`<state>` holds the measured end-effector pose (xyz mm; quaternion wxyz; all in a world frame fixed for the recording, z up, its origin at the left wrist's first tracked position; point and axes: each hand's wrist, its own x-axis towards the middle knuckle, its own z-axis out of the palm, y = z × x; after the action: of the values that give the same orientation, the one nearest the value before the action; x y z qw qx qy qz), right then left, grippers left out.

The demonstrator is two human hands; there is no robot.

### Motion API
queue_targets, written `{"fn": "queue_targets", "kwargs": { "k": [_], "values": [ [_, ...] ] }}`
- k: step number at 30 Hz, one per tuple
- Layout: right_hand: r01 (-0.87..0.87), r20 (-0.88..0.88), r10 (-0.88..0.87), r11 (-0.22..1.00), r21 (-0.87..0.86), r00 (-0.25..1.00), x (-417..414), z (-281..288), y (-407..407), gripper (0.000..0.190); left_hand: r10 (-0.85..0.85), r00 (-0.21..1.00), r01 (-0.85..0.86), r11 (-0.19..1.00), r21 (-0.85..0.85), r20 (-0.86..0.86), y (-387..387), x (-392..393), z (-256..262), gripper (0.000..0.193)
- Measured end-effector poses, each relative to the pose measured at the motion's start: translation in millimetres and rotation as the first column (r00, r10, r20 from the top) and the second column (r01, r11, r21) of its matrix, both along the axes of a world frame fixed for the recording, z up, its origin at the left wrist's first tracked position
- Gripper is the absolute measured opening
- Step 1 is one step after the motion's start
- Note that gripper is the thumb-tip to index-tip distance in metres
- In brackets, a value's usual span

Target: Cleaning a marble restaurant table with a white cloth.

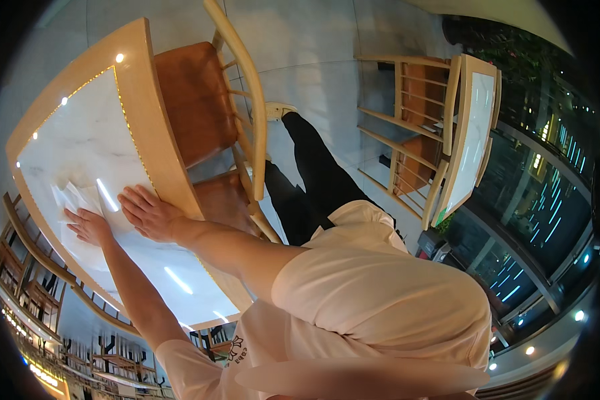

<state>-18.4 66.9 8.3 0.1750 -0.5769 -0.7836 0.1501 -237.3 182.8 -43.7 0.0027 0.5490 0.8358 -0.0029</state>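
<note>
My left hand lies over a crumpled white cloth or paper wipe, pressing it against the tabletop. Part of the wipe is hidden beneath the fingers and palm. Close beside it, my right hand rests palm down, fingers somewhat spread, near the table's edge and with nothing visible in it. Both hands are on a table with a white marble-look top, a gold inlaid line and a wide light-wood border. Bright lamp reflections streak its surface.
Wooden chairs with brown padded seats stand along the table's near side, close to my legs. Another curved chair back borders the far side. Behind me, a second table with chairs stands by dark windows.
</note>
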Motion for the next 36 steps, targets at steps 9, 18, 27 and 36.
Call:
{"fn": "queue_targets", "kwargs": {
  "k": [9, 18, 27, 36],
  "values": [
    [0.061, 0.018, -0.062, 0.994, 0.09, 0.998, -2.8, -9.4, -1.3, 0.057, -0.038, 0.999, 0.038, 0.999, 0.013, 0.019, -131.8, 26.2, 11.7, 0.058],
    [-0.034, 0.014, 0.035, 0.996, -0.087, 0.999, -2.4, -13.2, 4.3, 0.065, 0.132, 0.989, -0.13, 0.991, -0.04, 0.059, -306.4, 91.4, 24.8, 0.056],
    [-0.058, 0.037, 0.061, 0.995, -0.08, 0.997, 1.4, -15.8, 0.6, 0.067, 0.616, 0.788, -0.612, 0.785, -0.102, 0.014, -449.2, 81.4, 31.7, 0.058],
    [-0.042, 0.165, 0.043, 0.999, -0.009, 0.985, 16.5, -32.2, 8.0, 0.073, 0.925, 0.373, -0.927, 0.369, -0.066, -0.076, -520.9, 2.3, 13.6, 0.057]
  ]
}}
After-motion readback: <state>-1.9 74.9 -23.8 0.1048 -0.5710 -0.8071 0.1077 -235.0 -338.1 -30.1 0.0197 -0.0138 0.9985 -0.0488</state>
